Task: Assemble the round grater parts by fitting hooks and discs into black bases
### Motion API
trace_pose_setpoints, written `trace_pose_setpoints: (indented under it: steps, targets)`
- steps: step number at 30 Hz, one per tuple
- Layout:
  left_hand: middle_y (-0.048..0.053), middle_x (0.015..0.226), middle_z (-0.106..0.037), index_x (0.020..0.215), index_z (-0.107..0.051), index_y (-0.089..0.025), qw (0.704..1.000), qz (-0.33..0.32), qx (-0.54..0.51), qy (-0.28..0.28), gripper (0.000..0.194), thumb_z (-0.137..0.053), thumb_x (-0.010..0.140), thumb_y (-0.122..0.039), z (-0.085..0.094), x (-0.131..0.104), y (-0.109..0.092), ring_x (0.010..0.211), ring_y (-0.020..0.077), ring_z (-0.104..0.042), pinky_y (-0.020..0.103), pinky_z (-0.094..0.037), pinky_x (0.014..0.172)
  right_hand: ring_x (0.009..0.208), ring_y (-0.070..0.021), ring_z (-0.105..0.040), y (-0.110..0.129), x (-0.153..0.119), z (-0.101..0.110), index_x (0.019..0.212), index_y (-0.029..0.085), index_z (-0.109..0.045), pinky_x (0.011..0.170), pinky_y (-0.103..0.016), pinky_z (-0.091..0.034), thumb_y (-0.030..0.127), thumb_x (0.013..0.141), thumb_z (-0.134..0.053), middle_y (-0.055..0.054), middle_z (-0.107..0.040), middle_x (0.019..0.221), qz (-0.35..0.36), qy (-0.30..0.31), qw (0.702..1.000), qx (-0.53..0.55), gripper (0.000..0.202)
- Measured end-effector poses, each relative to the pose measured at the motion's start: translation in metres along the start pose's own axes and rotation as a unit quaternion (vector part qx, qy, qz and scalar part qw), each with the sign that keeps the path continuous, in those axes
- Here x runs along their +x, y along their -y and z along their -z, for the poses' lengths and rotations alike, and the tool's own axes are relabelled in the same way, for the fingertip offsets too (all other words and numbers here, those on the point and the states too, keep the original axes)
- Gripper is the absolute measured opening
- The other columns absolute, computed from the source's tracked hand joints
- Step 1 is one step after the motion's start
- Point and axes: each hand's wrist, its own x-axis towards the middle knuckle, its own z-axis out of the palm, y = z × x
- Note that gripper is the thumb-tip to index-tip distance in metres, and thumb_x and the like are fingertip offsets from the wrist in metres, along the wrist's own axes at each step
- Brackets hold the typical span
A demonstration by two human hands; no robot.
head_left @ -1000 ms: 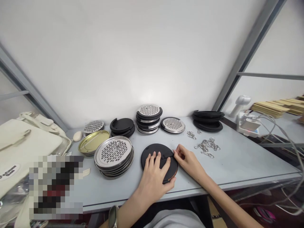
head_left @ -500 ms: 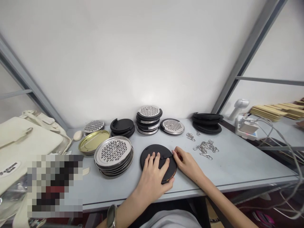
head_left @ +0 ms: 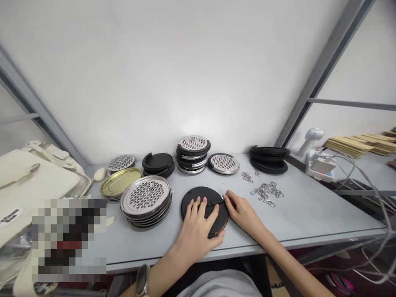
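Note:
A round black disc [head_left: 198,194] with a notched part lies flat on the table in front of me. My left hand [head_left: 198,225] rests on top of it, fingers spread and thumb at its lower right rim. At the right edge of the disc, my right hand [head_left: 236,206] is closed in a pinch on a small shiny metal clip [head_left: 222,196], mostly hidden by the fingertips. To the right lies a loose pile of similar wire clips [head_left: 267,189], with a smaller group of clips [head_left: 246,177] behind it.
Left of the disc stands a stack of metal grater discs [head_left: 147,196], beside gold lids [head_left: 120,182]. Along the wall are black holders [head_left: 158,162], a stack of graters in black holders [head_left: 194,144], a single grater [head_left: 225,163] and black rings [head_left: 269,166]. A cream bag [head_left: 40,177] sits left.
The whole view has shifted slightly. Both hands keep nearly the same places on the disc, and nothing else has visibly moved.

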Motion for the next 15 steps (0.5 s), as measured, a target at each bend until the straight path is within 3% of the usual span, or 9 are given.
trace_pose_setpoints:
  steps: [15]
  targets:
    - [0.016, 0.134, -0.047, 0.134, -0.047, -0.023, 1.0, -0.002, 0.002, -0.003, 0.057, -0.057, 0.083, -0.045, 0.0, -0.0002, 0.0001, 0.125, 0.0365, -0.042, 0.055, -0.034, 0.102, 0.049, -0.0168, -0.049, -0.0009, 0.0009, 0.0002, 0.07, 0.024, -0.034, 0.052, -0.026, -0.031, 0.036, 0.095, -0.031, 0.004, -0.046, 0.054, -0.009, 0.009, 1.0, -0.011, 0.027]
